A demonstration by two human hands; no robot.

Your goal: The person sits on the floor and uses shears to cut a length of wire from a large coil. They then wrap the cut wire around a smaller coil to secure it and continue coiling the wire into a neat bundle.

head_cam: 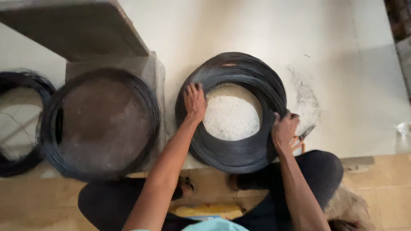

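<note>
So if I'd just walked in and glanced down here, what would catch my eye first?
Probably the big dark coil of wire lying on the pale floor in the middle, with the left hand flat on its left side and the right hand gripping its right edge. Next, a second coil on a stone block to the left, and pliers by the right hand.

Pale dusty floor [342, 64], tan tiles [385, 192] below, possibly concrete block [77, 25].
</note>
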